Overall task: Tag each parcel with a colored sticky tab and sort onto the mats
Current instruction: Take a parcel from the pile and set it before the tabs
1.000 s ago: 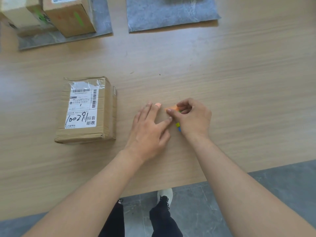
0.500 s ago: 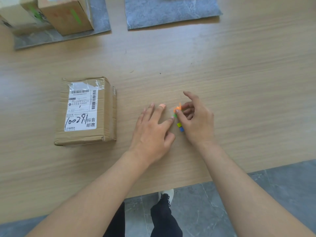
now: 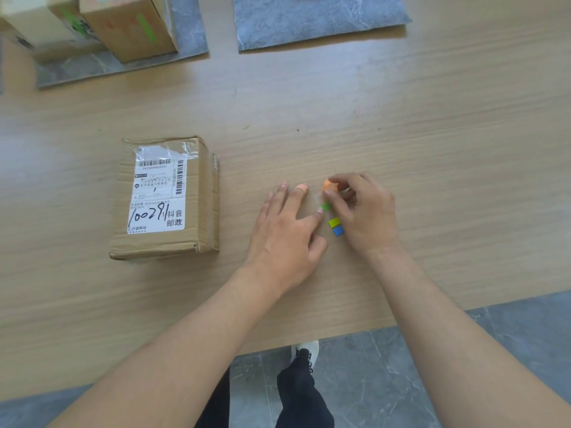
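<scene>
Bench open right of the right hand and beyond both hands, up to the far right mat. Parcel near the left hand blocks a low sweep left. Far left mat crowded by boxes; only near and right margins free. Between the hands: tab strip, its orange tab pinched by the right hand.

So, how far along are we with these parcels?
Done: a brown parcel and a pale parcel sit on the left mat, both showing green tabs. In hand: the right hand pinches an orange tab at the end of the tab strip, while the left hand presses down beside it. Left: the labelled parcel on the table shows no tab and lies on no mat.
</scene>
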A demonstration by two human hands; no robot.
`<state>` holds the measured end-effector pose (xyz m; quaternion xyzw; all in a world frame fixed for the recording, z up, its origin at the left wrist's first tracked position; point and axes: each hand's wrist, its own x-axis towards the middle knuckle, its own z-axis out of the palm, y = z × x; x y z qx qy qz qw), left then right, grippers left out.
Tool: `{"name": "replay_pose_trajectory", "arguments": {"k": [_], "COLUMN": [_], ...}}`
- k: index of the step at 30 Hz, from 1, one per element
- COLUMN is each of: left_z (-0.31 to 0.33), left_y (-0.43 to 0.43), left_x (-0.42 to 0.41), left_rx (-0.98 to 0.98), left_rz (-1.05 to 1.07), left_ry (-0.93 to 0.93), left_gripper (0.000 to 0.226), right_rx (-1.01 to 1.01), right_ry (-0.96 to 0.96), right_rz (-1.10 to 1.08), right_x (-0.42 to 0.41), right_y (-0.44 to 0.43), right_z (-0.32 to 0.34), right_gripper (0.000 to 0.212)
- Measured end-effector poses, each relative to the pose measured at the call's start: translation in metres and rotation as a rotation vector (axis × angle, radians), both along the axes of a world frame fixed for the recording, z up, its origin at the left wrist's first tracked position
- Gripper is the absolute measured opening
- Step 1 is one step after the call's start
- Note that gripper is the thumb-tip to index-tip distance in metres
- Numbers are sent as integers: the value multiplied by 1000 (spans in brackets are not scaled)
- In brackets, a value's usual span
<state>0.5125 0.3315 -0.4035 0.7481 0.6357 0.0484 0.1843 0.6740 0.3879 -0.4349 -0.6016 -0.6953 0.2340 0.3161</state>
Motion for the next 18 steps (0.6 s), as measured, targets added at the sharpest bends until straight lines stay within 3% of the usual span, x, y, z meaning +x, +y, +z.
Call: {"name": "replay_pose_trajectory", "arguments": {"k": [7,18], "left_z": [1,4], "left_y": [2,2], "left_x": [1,10], "left_rx": [-19,15], "left_rz": [2,-33], "left_ry": [2,64], "left_gripper": [50,56], "right_rx": [-69,-270], "right_ry": [62,194], "right_rz": [41,49], "right_x": [7,23], "right_y": [6,3], "right_z": [0,11], "right_gripper": [22,5]}}
